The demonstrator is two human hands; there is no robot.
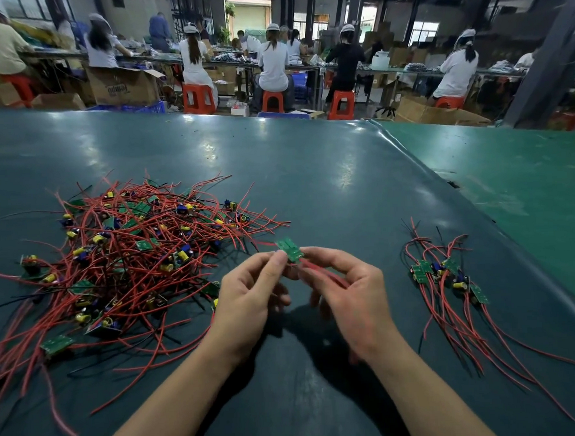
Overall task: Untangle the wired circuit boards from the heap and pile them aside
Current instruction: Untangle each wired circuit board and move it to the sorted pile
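A tangled heap (127, 256) of small green circuit boards with red and black wires lies on the left of the dark green table. One green board (290, 248) is held up between both hands, clear of the heap. My left hand (250, 297) pinches its left edge with thumb and fingertip. My right hand (347, 290) pinches its right edge, and the board's red wires (327, 275) run down across that palm. A small pile of sorted boards (444, 277) lies to the right, their wires trailing toward the table's near right edge.
The dark table mat (310, 171) meets a lighter green mat (493, 165) along a raised seam at the right. Beyond the table's far edge, several workers sit on orange stools (199, 97) at benches among cardboard boxes.
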